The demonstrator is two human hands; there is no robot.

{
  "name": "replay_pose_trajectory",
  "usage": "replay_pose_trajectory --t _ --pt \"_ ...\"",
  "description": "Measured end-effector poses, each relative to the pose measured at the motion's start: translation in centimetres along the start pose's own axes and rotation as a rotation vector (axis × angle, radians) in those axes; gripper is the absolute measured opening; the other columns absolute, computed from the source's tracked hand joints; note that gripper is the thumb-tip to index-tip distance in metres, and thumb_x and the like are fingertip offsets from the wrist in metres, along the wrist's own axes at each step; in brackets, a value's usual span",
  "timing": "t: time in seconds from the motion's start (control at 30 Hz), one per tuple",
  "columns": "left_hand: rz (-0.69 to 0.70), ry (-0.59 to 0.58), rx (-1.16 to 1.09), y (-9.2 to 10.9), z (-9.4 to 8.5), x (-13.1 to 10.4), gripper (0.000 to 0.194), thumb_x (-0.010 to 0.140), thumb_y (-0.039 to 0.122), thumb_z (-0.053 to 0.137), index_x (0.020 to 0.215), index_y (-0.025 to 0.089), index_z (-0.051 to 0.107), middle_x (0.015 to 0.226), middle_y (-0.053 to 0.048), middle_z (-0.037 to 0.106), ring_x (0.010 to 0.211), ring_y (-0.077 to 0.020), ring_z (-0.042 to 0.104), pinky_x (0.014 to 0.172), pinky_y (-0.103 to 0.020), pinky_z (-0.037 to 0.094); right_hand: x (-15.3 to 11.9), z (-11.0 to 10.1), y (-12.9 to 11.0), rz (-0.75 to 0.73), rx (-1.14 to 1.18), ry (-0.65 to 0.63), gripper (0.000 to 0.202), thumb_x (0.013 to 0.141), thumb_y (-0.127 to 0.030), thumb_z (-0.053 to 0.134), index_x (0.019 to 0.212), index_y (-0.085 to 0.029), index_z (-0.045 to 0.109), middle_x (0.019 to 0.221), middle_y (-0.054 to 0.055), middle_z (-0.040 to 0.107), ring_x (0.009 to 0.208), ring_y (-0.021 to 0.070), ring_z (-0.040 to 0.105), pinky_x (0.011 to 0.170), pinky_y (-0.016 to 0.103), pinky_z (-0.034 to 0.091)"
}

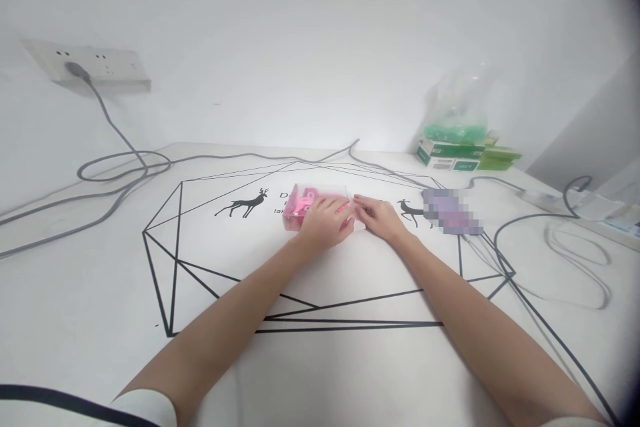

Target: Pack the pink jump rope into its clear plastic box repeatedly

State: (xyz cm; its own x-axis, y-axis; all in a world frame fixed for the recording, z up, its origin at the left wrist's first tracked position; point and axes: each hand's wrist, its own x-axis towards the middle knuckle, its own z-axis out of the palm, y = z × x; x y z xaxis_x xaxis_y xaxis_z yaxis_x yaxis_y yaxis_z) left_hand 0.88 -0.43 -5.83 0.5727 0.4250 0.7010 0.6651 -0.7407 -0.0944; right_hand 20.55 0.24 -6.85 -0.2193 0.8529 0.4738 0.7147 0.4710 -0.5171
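A small clear box with pink contents (299,204) lies on the white table, in the middle of the black line pattern. My left hand (326,221) rests over the box's front and right part, its fingers wrapped across the top. At the box's right end, my right hand (376,215) touches a clear or whitish flap, its fingers bent together. Its fingertips are partly blurred, so what they pinch is too small to make out. The left hand hides part of the box.
A blurred-out purple device (453,211) lies to the right with cables beside it. Green and white boxes (450,155) under a plastic bag (457,107) stand at the back right. A grey cable (225,157) runs along the back to a wall socket (113,67).
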Motion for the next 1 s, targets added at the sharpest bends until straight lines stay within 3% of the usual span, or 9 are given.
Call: replay_pose_trajectory --t 0.1,0.2,0.4,0.63,0.83,1.0 --pt "-0.024 -0.027 0.004 0.1 -0.1 0.0 0.022 0.092 0.024 0.05 0.097 0.02 0.071 0.113 -0.007 0.071 0.105 -0.0224 0.064 0.092 -0.039 0.047 0.1 0.1 0.0 0.01 0.124 0.011 0.037 0.088 -0.032 0.055 0.121 -0.023 0.069 0.131 0.006 0.065 0.121 0.0249 0.062 0.107 0.042 0.046" --pt "-0.02 -0.114 0.056 0.4 -0.4 0.1 0.024 0.092 0.024 0.049 0.103 0.021 0.07 0.126 -0.011 0.065 0.114 -0.0259 0.06 0.096 -0.045 0.045 0.4 0.1 0.0 0.118 0.37 0.071 0.043 0.084 -0.035 0.06 0.125 -0.023 0.066 0.133 0.006 0.063 0.122 0.0261 0.061 0.105 0.044 0.047" --pt "-0.024 -0.231 0.173 0.9 -0.7 0.3 0.025 0.095 0.033 0.048 0.101 0.022 0.069 0.138 -0.014 0.056 0.122 -0.0325 0.054 0.098 -0.054 0.04 0.9 0.4 -0.3 0.345 0.639 0.129 0.058 0.081 -0.045 0.064 0.129 -0.014 0.062 0.096 0.008 0.075 0.087 0.0233 0.07 0.088 0.043 0.056" --pt "-0.04 -0.187 0.167 0.4 -0.3 0.3 0.025 0.093 0.022 0.045 0.102 0.02 0.069 0.133 -0.012 0.061 0.116 -0.0287 0.058 0.093 -0.048 0.044 1.3 1.0 -1.1 0.441 0.721 0.255 0.05 0.074 -0.034 0.066 0.122 -0.019 0.064 0.135 0.011 0.059 0.104 0.0235 0.066 0.087 0.038 0.058" --pt "-0.028 -0.187 0.154 0.2 -0.4 0.3 0.025 0.093 0.025 0.047 0.105 0.021 0.068 0.133 -0.012 0.06 0.117 -0.0288 0.057 0.094 -0.047 0.044 1.4 1.1 -1.6 0.498 0.752 0.21 0.056 0.07 -0.029 0.067 0.125 -0.018 0.061 0.139 0.014 0.057 0.111 0.0281 0.064 0.088 0.041 0.058" --pt "-0.046 -0.19 0.124 0.3 -0.7 0.5 0.026 0.095 0.03 0.046 0.102 0.02 0.069 0.13 -0.012 0.062 0.116 -0.0286 0.058 0.094 -0.046 0.044 1.4 1.5 -1.9 0.444 0.839 0.185 0.053 0.078 -0.03 0.063 0.13 -0.021 0.059 0.143 0.012 0.054 0.115 0.0254 0.064 0.095 0.04 0.055"
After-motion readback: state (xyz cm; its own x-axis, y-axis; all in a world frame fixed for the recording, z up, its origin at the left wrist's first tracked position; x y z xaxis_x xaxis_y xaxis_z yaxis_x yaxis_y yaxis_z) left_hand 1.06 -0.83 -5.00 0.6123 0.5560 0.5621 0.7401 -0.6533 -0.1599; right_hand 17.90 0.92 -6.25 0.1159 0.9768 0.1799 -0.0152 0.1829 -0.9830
